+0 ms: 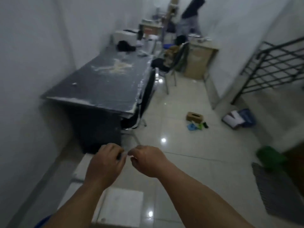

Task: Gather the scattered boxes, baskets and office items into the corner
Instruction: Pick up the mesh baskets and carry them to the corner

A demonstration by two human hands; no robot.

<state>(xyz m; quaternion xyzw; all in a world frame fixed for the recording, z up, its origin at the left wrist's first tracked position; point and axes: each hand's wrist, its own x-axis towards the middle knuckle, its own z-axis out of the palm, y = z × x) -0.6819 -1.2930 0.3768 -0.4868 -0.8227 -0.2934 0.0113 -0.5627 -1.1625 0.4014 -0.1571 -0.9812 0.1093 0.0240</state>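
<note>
My left hand and my right hand are held close together in front of me, fingers curled, fingertips nearly touching. Something small and pale seems pinched between them, but blur hides what it is. On the floor ahead to the right lies a brown cardboard tissue box, with small blue and green items beside it. Further right, a blue basket with white papers sits by the wall. A white flat box lies on the floor under my forearms.
A dark desk stands along the left wall. Behind it are a chair and a tan cabinet. A person stands at the far end. A metal railing, a green object and a grey mat are on the right.
</note>
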